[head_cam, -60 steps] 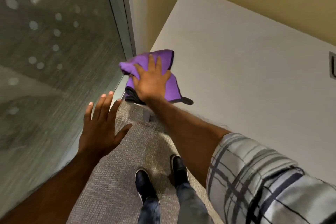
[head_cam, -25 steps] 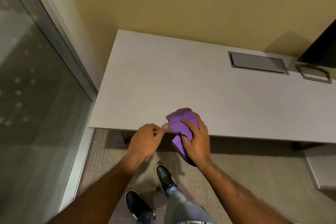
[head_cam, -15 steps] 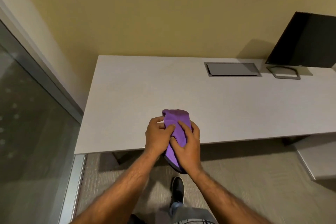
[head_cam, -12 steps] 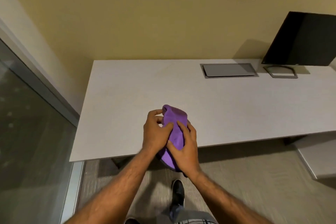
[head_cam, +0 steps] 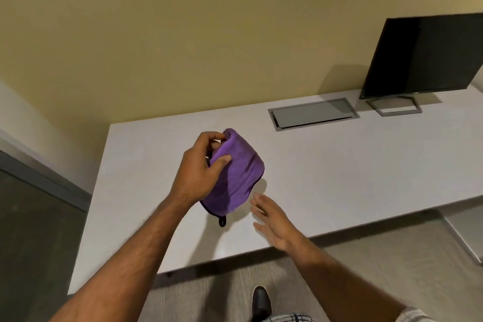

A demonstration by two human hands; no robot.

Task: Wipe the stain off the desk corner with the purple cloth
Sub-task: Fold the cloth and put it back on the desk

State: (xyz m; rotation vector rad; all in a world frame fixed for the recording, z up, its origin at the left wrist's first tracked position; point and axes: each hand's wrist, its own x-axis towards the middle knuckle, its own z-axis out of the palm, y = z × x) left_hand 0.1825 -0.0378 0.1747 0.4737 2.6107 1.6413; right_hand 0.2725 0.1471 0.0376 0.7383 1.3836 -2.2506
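Gripping the purple cloth (head_cam: 236,175), left hand (head_cam: 198,172) seemingly hovers above desk (head_cam: 326,165).

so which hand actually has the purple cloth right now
The left hand: its fingers are closed in a grip on the purple cloth, held up over the desk. The right hand is open, fingers spread, just beside the cloth and holding nothing.

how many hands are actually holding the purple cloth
1. The left hand grips the purple cloth above the desk. The right hand is open beside it, not touching.
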